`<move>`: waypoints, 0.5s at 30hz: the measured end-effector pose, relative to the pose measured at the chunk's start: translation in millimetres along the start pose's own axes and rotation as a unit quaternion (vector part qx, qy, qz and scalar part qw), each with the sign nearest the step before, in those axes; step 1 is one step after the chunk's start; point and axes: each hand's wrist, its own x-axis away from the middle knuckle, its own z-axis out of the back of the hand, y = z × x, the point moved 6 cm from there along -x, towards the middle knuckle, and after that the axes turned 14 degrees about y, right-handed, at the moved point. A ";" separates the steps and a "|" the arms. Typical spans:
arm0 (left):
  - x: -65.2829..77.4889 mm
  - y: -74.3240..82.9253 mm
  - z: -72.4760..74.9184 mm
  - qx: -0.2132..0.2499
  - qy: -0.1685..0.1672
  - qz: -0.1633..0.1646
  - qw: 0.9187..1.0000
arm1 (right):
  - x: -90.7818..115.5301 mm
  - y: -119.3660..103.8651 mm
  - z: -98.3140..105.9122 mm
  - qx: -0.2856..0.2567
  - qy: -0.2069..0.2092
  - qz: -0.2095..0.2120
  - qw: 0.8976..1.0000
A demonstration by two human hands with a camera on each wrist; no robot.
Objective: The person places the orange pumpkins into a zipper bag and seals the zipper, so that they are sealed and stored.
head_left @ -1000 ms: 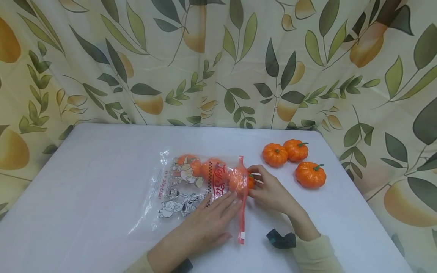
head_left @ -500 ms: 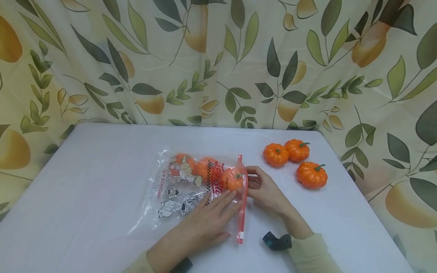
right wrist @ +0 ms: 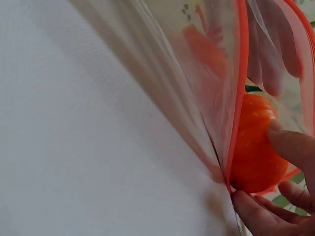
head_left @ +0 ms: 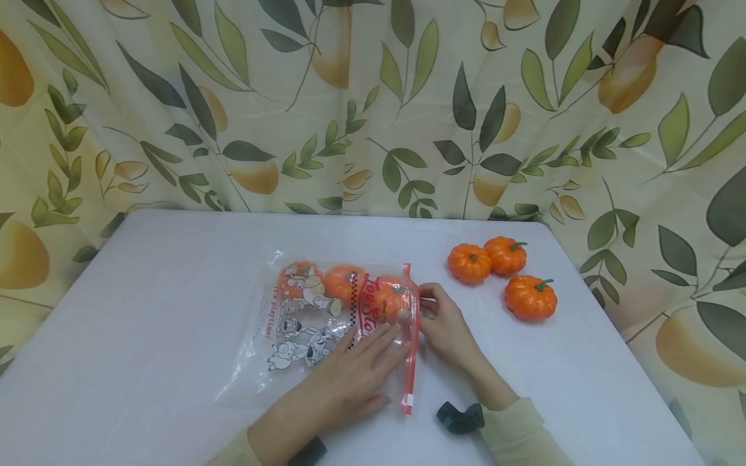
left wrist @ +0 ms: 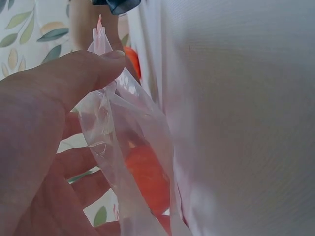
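Observation:
A clear plastic zip bag (head_left: 256, 362) with red lettering and a red zip edge lies on the table, several orange toy pumpkins (head_left: 344, 282) showing through it. My left hand (head_left: 355, 375) rests on its near part, fingers fairly straight; in the left wrist view the thumb (left wrist: 106, 66) touches the film close to the mouth. At the parted opening on the right is my right hand (head_left: 445, 327). The right wrist view has its thumb against a pumpkin (right wrist: 258, 142) just inside the mouth, with curled fingers below. Part of that pumpkin is hidden by the red edge.
Three more toy pumpkins stand at the back right of the white table (head_left: 146, 310): two close together, one (head_left: 530, 298) nearer. Dark wrist devices (head_left: 460, 418) are at both sleeves. A leaf-and-fruit patterned cloth (head_left: 361, 129) hangs behind the table.
The pumpkin at the bag's mouth has gone from sticking out to lying inside. The others in the bag have slid left. My right hand has shifted slightly left; the left hand stays about where it was.

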 end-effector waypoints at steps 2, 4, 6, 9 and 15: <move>0.6 -0.5 -0.2 0.000 0.000 0.000 1.000 | 0.0 1.7 -0.3 0.007 -0.002 -0.006 1.000; 1.1 -1.3 -1.0 0.002 -0.002 0.003 1.000 | 0.2 3.0 0.1 0.009 -0.011 -0.006 1.000; 1.2 -2.0 -1.9 0.004 -0.005 0.005 1.000 | 1.1 2.8 0.6 0.009 -0.028 0.003 1.000; 1.2 -2.9 -2.6 0.006 -0.008 0.006 1.000 | 2.4 0.2 1.5 0.002 -0.049 0.022 0.999; 0.5 -5.3 -1.9 0.016 -0.013 0.010 1.000 | 5.5 -3.7 -1.2 -0.009 -0.080 0.042 0.996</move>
